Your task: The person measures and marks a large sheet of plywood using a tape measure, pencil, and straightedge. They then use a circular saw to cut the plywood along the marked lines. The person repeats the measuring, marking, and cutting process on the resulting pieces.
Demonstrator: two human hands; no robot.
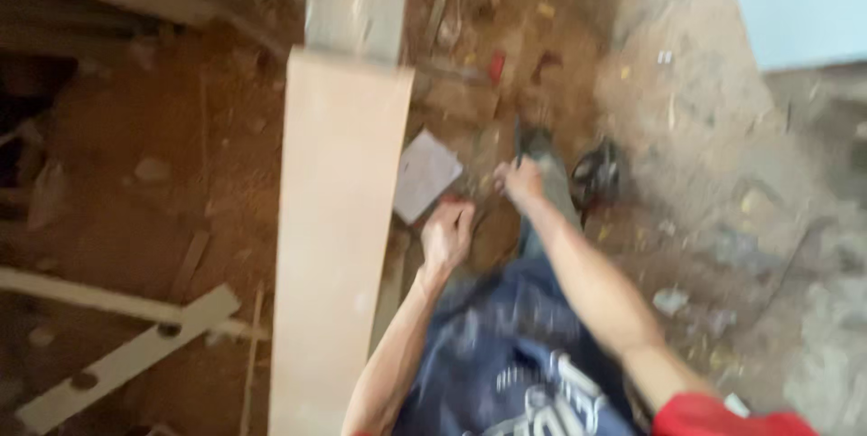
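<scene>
The view is blurred. My left hand [446, 235] is closed in a loose fist beside a long pale wooden board [334, 237] that runs up the middle of the view. A small red thing shows at its fingers; I cannot tell whether it is held. My right hand [518, 179] reaches further out, fingers curled near a dark shape on the dirt floor. A grey square tile [424, 174] lies just beyond my left hand, at the board's right edge. My knees in dark blue printed cloth [506, 346] fill the lower middle.
Reddish dirt floor [181, 174] strewn with wood scraps and debris. White slats with holes [117, 364] lie at the lower left. A dark round object [596, 174] sits right of my right hand. A grey plank [357, 2] extends past the board's far end.
</scene>
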